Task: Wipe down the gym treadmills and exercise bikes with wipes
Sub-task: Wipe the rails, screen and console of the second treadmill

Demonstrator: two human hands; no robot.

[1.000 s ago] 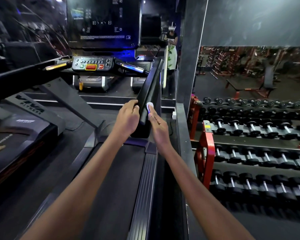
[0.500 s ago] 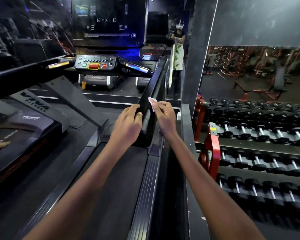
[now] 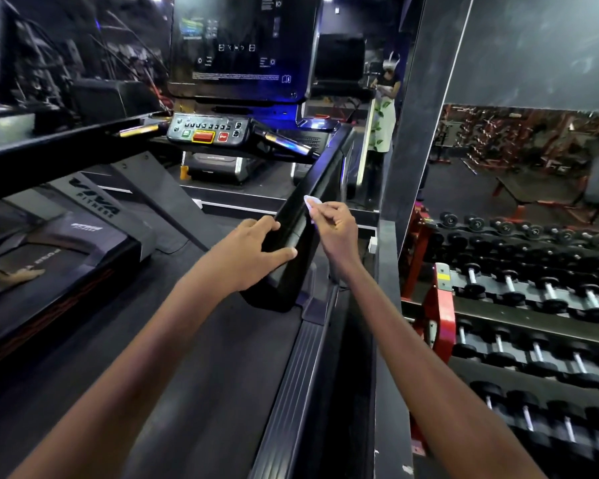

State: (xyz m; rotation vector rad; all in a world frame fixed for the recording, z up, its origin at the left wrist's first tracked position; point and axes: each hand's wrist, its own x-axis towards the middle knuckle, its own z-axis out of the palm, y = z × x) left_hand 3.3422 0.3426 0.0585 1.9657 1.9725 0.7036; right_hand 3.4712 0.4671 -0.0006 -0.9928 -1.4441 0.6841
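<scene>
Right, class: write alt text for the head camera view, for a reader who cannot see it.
A person's right hand pinches a small white wipe against the black side upright of a treadmill, while the left hand grips the same upright lower down. The treadmill console sits ahead, and racks of dumbbells fill the right side.

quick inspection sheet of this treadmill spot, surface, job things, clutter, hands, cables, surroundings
surface: dark treadmill belt with ribbed side rail
job's things: white wipe against the black right upright; control console beyond
clutter: nothing seen
grippers: left hand grips the upright; right hand pinches the wipe
cables: thin cable on the floor left of the treadmill
surroundings: dumbbell rack to the right; neighbouring treadmill to the left
</scene>
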